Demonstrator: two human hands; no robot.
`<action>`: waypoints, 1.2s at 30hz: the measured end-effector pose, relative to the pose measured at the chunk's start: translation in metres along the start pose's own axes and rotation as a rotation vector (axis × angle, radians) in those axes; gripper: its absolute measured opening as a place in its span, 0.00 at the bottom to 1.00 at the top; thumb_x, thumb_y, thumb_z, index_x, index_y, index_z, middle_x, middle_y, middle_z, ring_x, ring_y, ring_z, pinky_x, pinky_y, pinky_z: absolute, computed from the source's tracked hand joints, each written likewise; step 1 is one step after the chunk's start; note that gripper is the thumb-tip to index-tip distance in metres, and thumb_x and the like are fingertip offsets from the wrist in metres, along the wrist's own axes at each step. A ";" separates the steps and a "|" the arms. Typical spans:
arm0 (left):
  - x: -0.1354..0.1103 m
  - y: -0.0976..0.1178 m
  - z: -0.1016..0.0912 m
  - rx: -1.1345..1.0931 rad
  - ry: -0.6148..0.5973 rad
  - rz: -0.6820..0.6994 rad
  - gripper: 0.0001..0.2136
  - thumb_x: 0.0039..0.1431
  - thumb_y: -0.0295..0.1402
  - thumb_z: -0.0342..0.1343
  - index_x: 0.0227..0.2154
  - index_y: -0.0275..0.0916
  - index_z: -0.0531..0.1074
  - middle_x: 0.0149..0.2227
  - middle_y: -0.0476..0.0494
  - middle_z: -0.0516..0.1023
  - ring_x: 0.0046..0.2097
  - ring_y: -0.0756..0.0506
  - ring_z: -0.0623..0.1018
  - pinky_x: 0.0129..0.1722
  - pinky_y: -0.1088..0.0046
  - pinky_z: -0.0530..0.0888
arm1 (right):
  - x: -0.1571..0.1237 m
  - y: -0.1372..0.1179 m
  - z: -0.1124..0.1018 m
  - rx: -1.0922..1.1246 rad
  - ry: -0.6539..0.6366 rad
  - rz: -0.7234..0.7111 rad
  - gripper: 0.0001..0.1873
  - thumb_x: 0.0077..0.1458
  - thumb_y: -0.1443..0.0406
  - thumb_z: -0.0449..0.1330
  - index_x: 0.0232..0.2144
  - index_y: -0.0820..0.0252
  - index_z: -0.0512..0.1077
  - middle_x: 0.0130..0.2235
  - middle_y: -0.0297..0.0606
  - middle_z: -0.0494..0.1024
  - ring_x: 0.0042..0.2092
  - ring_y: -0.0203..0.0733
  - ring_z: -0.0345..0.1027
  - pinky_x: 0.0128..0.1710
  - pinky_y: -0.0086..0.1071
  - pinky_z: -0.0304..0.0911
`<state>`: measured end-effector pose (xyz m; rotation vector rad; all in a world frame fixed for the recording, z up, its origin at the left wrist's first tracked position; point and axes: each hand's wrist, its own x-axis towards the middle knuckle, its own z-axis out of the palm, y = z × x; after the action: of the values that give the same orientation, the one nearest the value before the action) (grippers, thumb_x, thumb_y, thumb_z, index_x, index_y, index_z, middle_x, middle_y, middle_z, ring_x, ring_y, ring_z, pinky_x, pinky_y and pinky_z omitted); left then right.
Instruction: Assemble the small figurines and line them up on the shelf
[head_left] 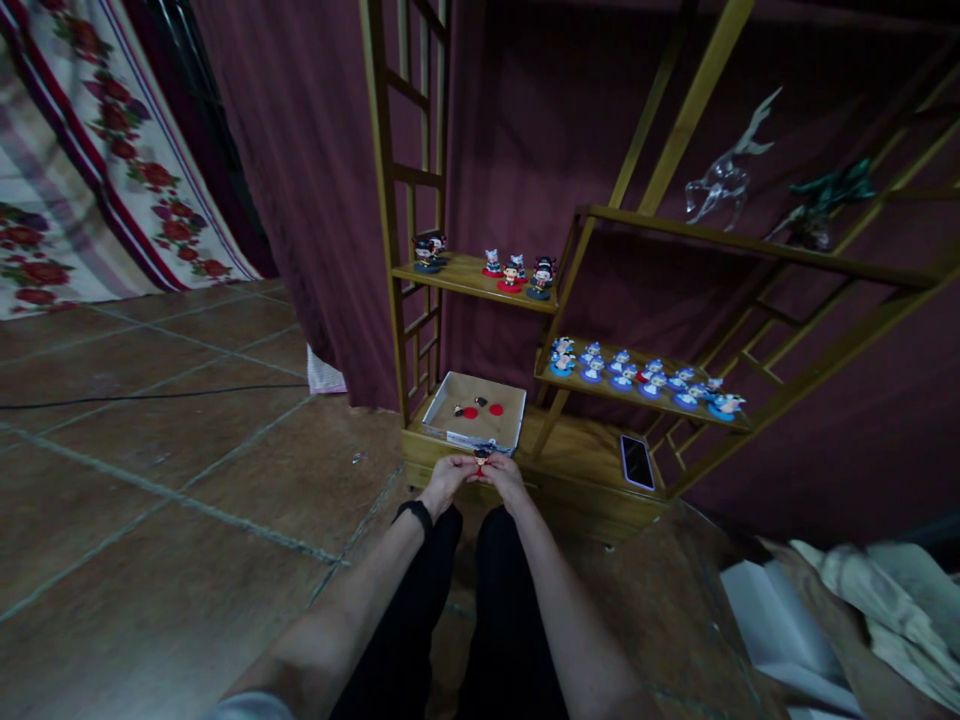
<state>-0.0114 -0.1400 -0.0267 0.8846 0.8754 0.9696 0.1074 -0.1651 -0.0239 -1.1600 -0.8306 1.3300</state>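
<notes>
Between my two hands is a small red figurine (481, 460) with black hair, held upright just in front of a shallow white-rimmed box. My left hand (448, 480) pinches it from the left, and my right hand (506, 476) pinches it from the right. The cardboard box (439, 412) stands on the low wooden shelf. Inside it lie a red round base (496, 409), a second red base (470, 412) and small dark pieces (480, 401).
Several figurines (511, 275) stand on the upper left shelf. Rows of blue and white figurines (622, 375) fill the middle right shelf. A phone (637, 462) lies at lower right. Higher up stands a clear deer ornament (721, 185). A white box (780, 620) is on the floor.
</notes>
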 end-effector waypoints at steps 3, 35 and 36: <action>0.000 0.000 0.000 -0.006 0.002 0.000 0.12 0.32 0.31 0.66 0.24 0.31 0.75 0.23 0.42 0.77 0.25 0.49 0.75 0.31 0.72 0.71 | -0.001 -0.001 0.001 -0.012 -0.001 -0.002 0.13 0.33 0.63 0.64 0.25 0.62 0.68 0.26 0.33 0.75 0.26 0.38 0.71 0.36 0.39 0.68; -0.004 0.007 -0.004 -0.175 0.044 0.040 0.13 0.33 0.27 0.65 0.27 0.34 0.73 0.27 0.45 0.76 0.27 0.51 0.74 0.29 0.77 0.68 | -0.008 0.004 0.012 -0.311 0.169 -0.260 0.14 0.42 0.61 0.58 0.35 0.54 0.64 0.36 0.35 0.74 0.34 0.40 0.70 0.31 0.33 0.67; -0.004 0.007 -0.004 -0.166 0.047 0.028 0.13 0.33 0.27 0.65 0.27 0.33 0.73 0.27 0.44 0.76 0.27 0.52 0.73 0.29 0.77 0.68 | -0.007 0.005 0.011 -0.311 0.161 -0.239 0.13 0.42 0.60 0.58 0.34 0.55 0.64 0.35 0.35 0.74 0.32 0.39 0.70 0.29 0.32 0.67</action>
<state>-0.0186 -0.1408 -0.0208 0.7367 0.8117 1.0754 0.0947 -0.1705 -0.0244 -1.3418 -1.0463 0.9199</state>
